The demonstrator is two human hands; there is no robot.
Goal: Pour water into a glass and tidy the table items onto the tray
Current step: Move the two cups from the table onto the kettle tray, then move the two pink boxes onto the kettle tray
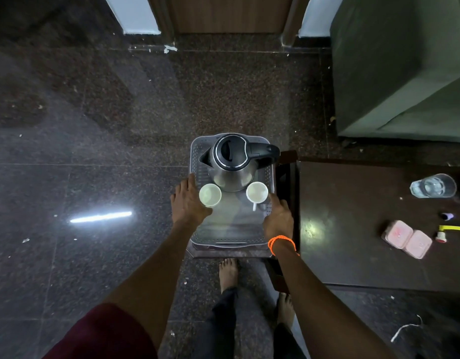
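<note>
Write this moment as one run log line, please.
hands: left, right gripping tray sides | on tray: kettle, two cups | glass: on table

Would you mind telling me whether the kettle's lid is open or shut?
Shut. The kettle stands upright on the tray, and its black lid sits flat inside the metal rim with no gap showing.

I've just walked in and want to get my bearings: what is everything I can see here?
tray: 1, grey, held over the floor
kettle: 1, steel and black, on tray
cups: 2, white, on tray
table: 1, dark brown, right
glass: 1, clear, on table
boxes: 2, pink, on table
left hand: on tray's left edge
right hand: on tray's right edge, orange band at wrist
</note>
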